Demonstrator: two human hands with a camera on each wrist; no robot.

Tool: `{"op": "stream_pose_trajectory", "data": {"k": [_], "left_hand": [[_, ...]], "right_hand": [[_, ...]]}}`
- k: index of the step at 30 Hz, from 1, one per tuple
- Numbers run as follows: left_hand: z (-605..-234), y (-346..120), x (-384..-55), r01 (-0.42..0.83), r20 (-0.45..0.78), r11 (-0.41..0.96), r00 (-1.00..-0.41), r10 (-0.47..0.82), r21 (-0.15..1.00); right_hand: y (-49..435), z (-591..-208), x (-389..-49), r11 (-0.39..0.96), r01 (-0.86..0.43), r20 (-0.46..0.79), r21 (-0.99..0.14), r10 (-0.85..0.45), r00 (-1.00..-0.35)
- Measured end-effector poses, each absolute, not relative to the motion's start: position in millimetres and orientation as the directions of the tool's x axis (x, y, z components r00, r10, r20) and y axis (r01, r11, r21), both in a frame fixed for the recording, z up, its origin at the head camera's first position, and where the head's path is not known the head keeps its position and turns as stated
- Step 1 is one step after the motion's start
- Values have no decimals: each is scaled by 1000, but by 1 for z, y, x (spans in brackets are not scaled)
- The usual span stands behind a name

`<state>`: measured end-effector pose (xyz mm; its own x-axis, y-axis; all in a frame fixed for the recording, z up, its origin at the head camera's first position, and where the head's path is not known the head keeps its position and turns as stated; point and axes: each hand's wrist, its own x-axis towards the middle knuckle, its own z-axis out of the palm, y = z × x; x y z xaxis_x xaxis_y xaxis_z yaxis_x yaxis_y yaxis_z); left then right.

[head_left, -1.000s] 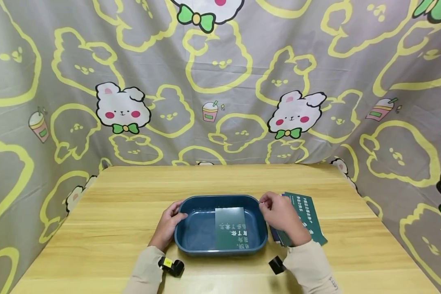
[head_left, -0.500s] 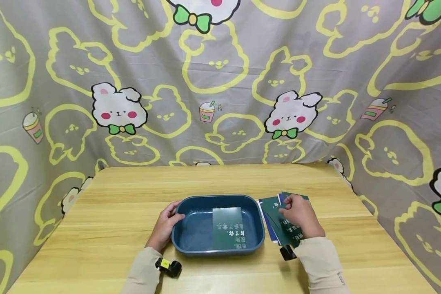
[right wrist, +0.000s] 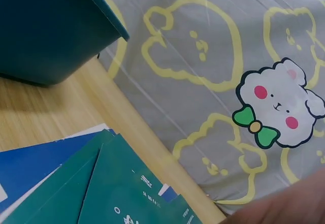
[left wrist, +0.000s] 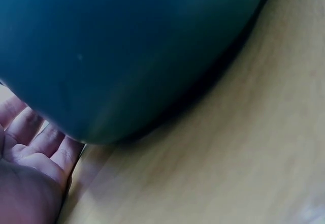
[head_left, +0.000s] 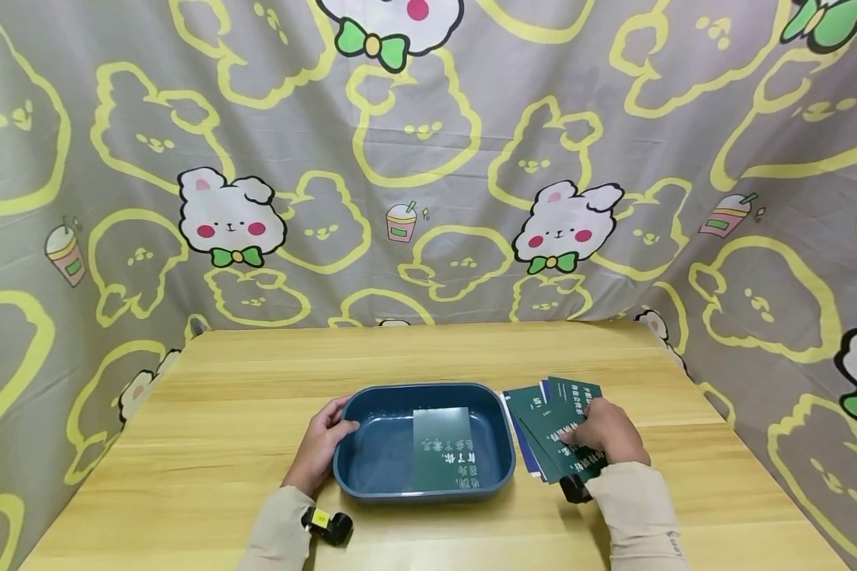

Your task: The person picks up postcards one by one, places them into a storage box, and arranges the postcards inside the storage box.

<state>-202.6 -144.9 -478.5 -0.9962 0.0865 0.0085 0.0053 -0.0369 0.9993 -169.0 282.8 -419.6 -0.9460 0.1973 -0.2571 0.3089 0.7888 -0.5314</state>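
A dark blue rectangular plastic basin [head_left: 378, 460] stands on the table. My left hand [head_left: 320, 446] grips its left rim, thumb over the edge and fingers along the outer wall. In the left wrist view, the fingers [left wrist: 48, 140] lie against the basin's outside. A green card [head_left: 436, 432] with white writing lies inside the basin, right of its middle. To the right of the basin, a fanned pile of green and blue cards [head_left: 532, 396] lies on the table. My right hand [head_left: 610, 432] is over this pile, its fingers at the upper cards; whether they pinch one is hidden.
The wooden table [head_left: 257, 373] reaches back to a grey curtain [head_left: 471, 317] with yellow cartoon outlines, which also hangs at both sides. A black camera is strapped at each wrist. The basin's right wall is close to the card pile.
My right hand has moved rightward from the basin's right rim to the card pile and lowered onto it. My left hand stays on the basin; the card inside has not moved.
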Motion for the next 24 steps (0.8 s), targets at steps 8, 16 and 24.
{"op": "stream_pose_trajectory", "data": {"k": [8,16,24], "left_hand": [[-478,-147,-201,-2,1,-42,-997,82,999],[-478,-147,-201,-3,-1,-29,-996,86,1000],[-478,-144,-202,-6,-3,-38,-996,87,999]], "right_hand": [[284,-423,-171,752,331,-262,-570,215,-941],[287,-426,-173,738,341,-233,-582,250,-940],[294,-428,-174,764,277,-158,-584,227,-961]]}}
